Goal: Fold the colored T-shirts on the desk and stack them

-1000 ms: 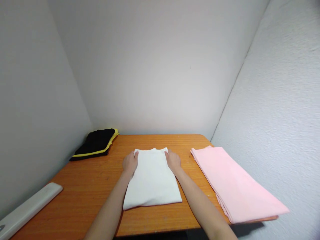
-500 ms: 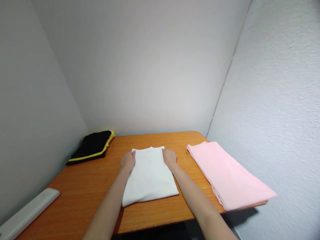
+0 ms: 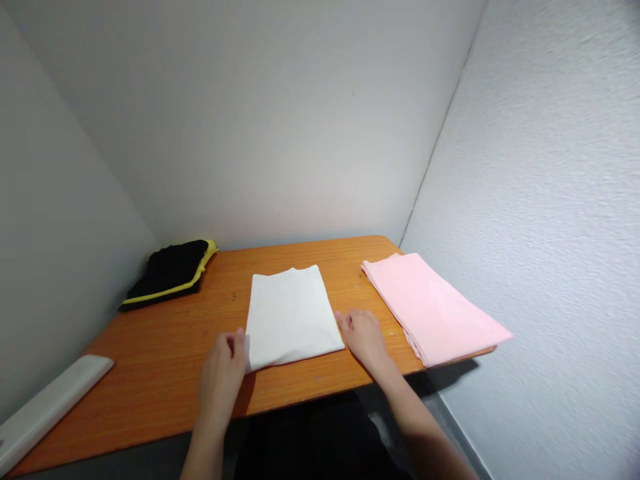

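A white folded garment [image 3: 293,319] lies flat on the wooden table in front of me, its far edge slightly uneven. Beside its near left corner is my left hand [image 3: 223,370], thumb by the cloth's edge and fingers loosely curled, with a gap between thumb and forefinger. My right hand [image 3: 366,335] rests just off the garment's right edge, its thumb stretched toward the cloth and its other fingers bent under. Neither hand shows anything in its grasp. Whether the thumbs touch the cloth, I cannot tell.
A pink folded cloth [image 3: 433,310] lies at the table's right, one corner overhanging the edge. Black and yellow folded clothing [image 3: 170,270] sits at the back left. A long white object [image 3: 50,403] lies at the left edge of the wooden table [image 3: 165,360]. Walls stand close around.
Both hands have let go of the white garment's far corners and come back toward me, down to its near sides. The garment stays flat; the view has shifted slightly.
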A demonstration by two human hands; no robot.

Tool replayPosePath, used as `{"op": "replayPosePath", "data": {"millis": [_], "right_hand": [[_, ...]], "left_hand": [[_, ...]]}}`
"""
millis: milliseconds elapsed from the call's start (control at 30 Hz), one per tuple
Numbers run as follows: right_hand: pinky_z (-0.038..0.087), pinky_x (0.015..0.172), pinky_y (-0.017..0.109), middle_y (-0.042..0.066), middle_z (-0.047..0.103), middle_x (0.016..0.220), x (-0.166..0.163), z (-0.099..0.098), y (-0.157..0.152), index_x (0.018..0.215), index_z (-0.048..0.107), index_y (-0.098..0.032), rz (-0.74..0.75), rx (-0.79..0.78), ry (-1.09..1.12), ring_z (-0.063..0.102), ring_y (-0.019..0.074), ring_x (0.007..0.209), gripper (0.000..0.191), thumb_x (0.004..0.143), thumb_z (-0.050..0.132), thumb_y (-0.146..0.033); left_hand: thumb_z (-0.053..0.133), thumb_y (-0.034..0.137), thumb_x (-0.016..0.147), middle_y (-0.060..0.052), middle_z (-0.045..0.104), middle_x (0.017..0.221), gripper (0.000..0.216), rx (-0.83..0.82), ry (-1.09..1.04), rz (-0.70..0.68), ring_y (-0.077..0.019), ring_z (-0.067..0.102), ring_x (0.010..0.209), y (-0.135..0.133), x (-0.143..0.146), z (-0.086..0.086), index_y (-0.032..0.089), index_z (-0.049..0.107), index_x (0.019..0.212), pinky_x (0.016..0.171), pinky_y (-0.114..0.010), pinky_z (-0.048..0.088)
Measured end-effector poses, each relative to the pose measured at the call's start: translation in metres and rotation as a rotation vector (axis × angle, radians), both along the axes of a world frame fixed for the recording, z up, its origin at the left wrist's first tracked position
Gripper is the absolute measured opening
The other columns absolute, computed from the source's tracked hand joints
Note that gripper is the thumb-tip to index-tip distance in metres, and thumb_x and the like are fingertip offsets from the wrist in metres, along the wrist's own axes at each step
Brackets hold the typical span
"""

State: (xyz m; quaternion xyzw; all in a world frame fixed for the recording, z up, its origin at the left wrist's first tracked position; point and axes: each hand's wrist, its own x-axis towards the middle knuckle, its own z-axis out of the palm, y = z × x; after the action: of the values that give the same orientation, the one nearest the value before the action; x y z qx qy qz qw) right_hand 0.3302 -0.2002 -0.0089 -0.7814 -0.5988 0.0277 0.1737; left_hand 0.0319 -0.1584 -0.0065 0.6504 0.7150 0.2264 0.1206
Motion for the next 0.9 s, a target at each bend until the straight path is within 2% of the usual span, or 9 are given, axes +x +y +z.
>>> {"op": "replayPosePath", "data": {"millis": [67,133,367,467,533,600,667,767,900], "right_hand": [[0.037,0.079,0.034,0.01,0.064,0.082,-0.014,-0.01,-0.022,0.074,0.063,-0.018,-0.022,0.058,-0.043,0.056,0.024,0.084,0.048,0.1,0.037,-0.048],[0.035,0.079,0.035,0.009,0.064,0.085,-0.026,-0.015,-0.03,0.077,0.063,-0.018,-0.033,0.106,-0.073,0.054,0.0246,0.086,0.043,0.1,0.041,-0.047],[0.034,0.076,0.038,0.009,0.064,0.082,-0.036,-0.008,-0.026,0.079,0.064,-0.017,-0.054,0.09,-0.162,0.053,0.0265,0.085,0.03,0.098,0.05,-0.037],[0.037,0.078,0.04,0.012,0.063,0.089,-0.04,0.006,-0.026,0.088,0.063,-0.016,-0.104,0.142,-0.18,0.053,0.0283,0.089,0.025,0.095,0.054,-0.039],[0.038,0.084,0.042,0.014,0.063,0.102,-0.049,0.016,-0.023,0.101,0.062,-0.015,-0.077,0.23,-0.16,0.053,0.0291,0.098,0.027,0.096,0.051,-0.039],[0.036,0.095,0.044,0.016,0.059,0.119,-0.061,0.02,-0.015,0.115,0.059,-0.014,0.035,0.302,-0.129,0.049,0.0296,0.114,0.033,0.099,0.045,-0.039],[0.03,0.105,0.047,0.018,0.05,0.136,-0.075,0.016,-0.006,0.129,0.053,-0.012,0.155,0.311,-0.129,0.035,0.0303,0.132,0.042,0.099,0.04,-0.038],[0.02,0.112,0.052,0.017,0.03,0.152,-0.092,-0.004,0.007,0.143,0.042,-0.009,0.227,0.213,-0.166,0.014,0.0321,0.143,0.053,0.098,0.038,-0.038],[0.016,0.113,0.056,0.011,0.018,0.157,-0.098,-0.03,0.016,0.148,0.035,-0.015,0.27,0.063,-0.197,0.006,0.0339,0.145,0.058,0.095,0.039,-0.038]], "left_hand": [[0.022,0.057,0.095,-0.012,0.07,0.088,0.05,0.0,0.075,-0.021,-0.03,0.066,0.084,-0.024,0.007,-0.004,0.02,0.056,0.09,0.066,-0.035,0.045],[0.022,0.055,0.096,-0.012,0.07,0.083,0.05,0.018,0.166,-0.034,-0.0291,0.066,0.08,-0.033,0.016,-0.004,0.019,0.056,0.087,0.065,-0.034,0.043],[0.027,0.052,0.096,-0.008,0.066,0.075,0.045,-0.023,0.242,-0.062,-0.027,0.064,0.072,-0.027,0.016,-0.004,0.018,0.055,0.094,0.062,-0.032,0.041],[0.034,0.05,0.095,-0.014,0.067,0.09,0.044,0.191,0.288,-0.039,-0.0305,0.063,0.086,-0.029,0.018,0.008,0.012,0.055,0.104,0.076,-0.038,0.045],[0.036,0.045,0.095,-0.018,0.064,0.106,0.042,0.351,0.297,-0.065,-0.0321,0.059,0.1,-0.029,0.028,0.02,0.01,0.054,0.112,0.087,-0.043,0.045],[0.035,0.037,0.097,-0.017,0.062,0.118,0.037,0.414,0.271,-0.183,-0.0301,0.056,0.11,-0.026,0.042,0.03,0.013,0.056,0.116,0.095,-0.043,0.043],[0.034,0.031,0.097,-0.014,0.058,0.13,0.035,0.398,0.267,-0.326,-0.0277,0.051,0.122,-0.02,0.056,0.032,0.015,0.058,0.118,0.103,-0.044,0.039],[0.039,0.029,0.096,-0.01,0.042,0.149,0.04,0.323,0.324,-0.422,-0.0281,0.031,0.141,-0.009,0.066,0.018,0.018,0.054,0.131,0.114,-0.05,0.026],[0.036,0.039,0.097,-0.007,0.029,0.156,0.049,0.171,0.342,-0.425,-0.0299,0.019,0.145,-0.003,0.063,-0.01,0.025,0.042,0.143,0.114,-0.056,0.023]]}}
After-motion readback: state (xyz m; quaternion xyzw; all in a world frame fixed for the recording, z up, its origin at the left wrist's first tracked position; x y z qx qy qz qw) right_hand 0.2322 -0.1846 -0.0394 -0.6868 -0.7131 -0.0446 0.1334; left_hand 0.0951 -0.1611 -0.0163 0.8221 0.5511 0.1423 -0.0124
